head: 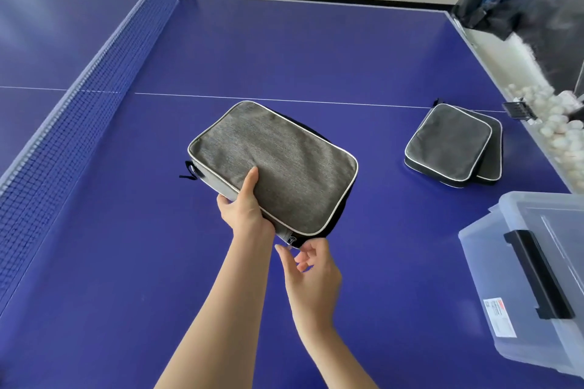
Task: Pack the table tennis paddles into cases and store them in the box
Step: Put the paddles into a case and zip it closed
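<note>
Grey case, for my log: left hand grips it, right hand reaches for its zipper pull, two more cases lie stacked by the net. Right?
One slip: in the head view the two stacked cases lie at the right, near the ball tray, not by the net. The left hand grips the grey case; the right hand reaches for its zipper pull.

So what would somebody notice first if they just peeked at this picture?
Probably the big grey case in the middle of the blue table, gripped at its near edge by the left hand, with the right hand just below its zip corner. After that, two more cases stacked to the right, and the clear lidded box at the right edge.
</note>
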